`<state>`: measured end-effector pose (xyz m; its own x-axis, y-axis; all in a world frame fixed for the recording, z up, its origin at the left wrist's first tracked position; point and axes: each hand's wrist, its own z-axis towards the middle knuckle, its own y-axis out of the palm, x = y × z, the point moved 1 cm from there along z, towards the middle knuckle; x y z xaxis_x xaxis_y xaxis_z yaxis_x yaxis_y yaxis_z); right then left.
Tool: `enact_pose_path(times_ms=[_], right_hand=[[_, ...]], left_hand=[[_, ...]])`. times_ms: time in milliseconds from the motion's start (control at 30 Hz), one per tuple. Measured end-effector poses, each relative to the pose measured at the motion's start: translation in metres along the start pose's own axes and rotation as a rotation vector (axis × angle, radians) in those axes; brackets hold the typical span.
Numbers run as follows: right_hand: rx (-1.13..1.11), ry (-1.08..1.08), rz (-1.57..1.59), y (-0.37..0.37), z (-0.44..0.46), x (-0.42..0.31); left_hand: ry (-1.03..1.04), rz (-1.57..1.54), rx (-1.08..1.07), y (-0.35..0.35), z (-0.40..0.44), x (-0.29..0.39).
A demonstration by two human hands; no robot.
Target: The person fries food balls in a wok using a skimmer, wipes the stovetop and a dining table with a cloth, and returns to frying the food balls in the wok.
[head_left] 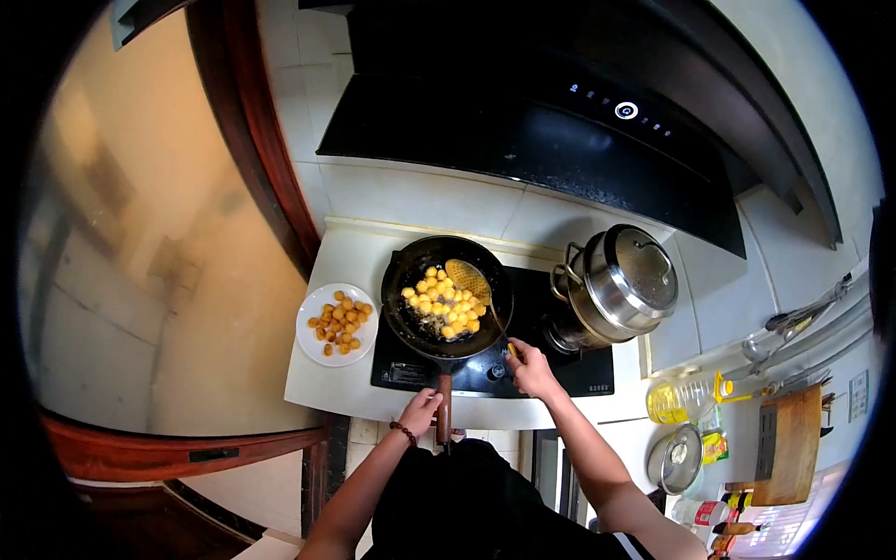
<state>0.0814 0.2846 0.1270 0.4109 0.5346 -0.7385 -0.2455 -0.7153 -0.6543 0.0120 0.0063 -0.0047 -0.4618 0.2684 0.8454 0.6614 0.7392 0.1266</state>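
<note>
A black wok (399, 322) stands on the cooktop, with several yellow balls (439, 301) in oil inside it. My left hand (420, 412), a beaded bracelet at its wrist, has its fingers curled against the left side of the wok's brown handle (444, 411). Closed round the yellow-tipped handle of a skimmer (469, 280) is my right hand (532, 370). The perforated bowl of the skimmer lies inside the wok, at the upper right of the balls. Left of the wok, a white plate (308, 342) holds several browner balls (340, 322).
A lidded steel pot (611, 294) stands right of the wok on the black cooktop (588, 373). Overhead hangs a black range hood (523, 140). An oil bottle (681, 399), a metal bowl (674, 459) and a wooden board (793, 443) are at right. A wood-framed door (224, 112) is left.
</note>
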Motion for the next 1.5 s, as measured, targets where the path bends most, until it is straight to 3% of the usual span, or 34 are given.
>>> enact_pose_path(times_ms=[67, 233, 300, 433, 533, 600, 633, 867, 967, 1000, 1100, 1133, 1233, 1367, 1500], right_hand=[[-0.096, 0.257, 0.326, -0.01, -0.013, -0.029], [0.074, 0.136, 0.159, 0.001, -0.013, -0.023], [0.02, 0.254, 0.243, -0.003, -0.015, -0.033], [-0.061, 0.292, 0.344, -0.001, -0.011, -0.033], [0.015, 0.119, 0.154, 0.007, 0.0, -0.031], [0.153, -0.223, -0.147, 0.006, 0.015, -0.037], [0.062, -0.122, -0.183, -0.005, 0.018, -0.06], [0.135, -0.147, -0.128, -0.006, 0.033, -0.027], [0.067, 0.244, 0.214, -0.005, 0.005, -0.023], [0.071, 0.251, 0.213, -0.004, 0.0, -0.027], [-0.06, 0.409, 0.643, 0.005, -0.001, -0.028], [-0.06, 0.414, 0.643, 0.007, 0.002, -0.024], [-0.172, 0.434, 1.046, 0.008, 0.011, -0.021], [-0.237, 0.416, 1.203, -0.009, 0.015, -0.021], [-0.333, 0.408, 1.129, -0.023, 0.022, -0.026]], left_hand=[[-0.023, -0.014, -0.003, 0.0, -0.003, 0.006], [-0.064, -0.049, -0.035, -0.002, -0.002, 0.005], [-0.052, -0.019, -0.042, -0.004, 0.004, -0.003], [-0.071, -0.01, -0.06, -0.006, 0.003, -0.002], [-0.072, 0.0, -0.067, -0.006, 0.003, 0.001], [-0.075, 0.004, -0.058, -0.005, -0.002, 0.007], [-0.076, 0.008, -0.047, -0.004, -0.004, 0.01], [-0.111, -0.031, -0.139, -0.008, -0.006, 0.022], [-0.07, 0.013, -0.119, -0.006, -0.013, 0.029], [-0.074, 0.013, -0.126, -0.007, -0.012, 0.025], [-0.066, 0.034, -0.143, -0.009, -0.004, 0.017], [-0.07, 0.033, -0.145, -0.01, -0.003, 0.016], [-0.093, 0.041, -0.109, -0.008, -0.007, 0.022], [-0.08, 0.028, -0.076, -0.006, -0.008, 0.021], [-0.085, 0.027, -0.022, -0.002, -0.011, 0.017]])
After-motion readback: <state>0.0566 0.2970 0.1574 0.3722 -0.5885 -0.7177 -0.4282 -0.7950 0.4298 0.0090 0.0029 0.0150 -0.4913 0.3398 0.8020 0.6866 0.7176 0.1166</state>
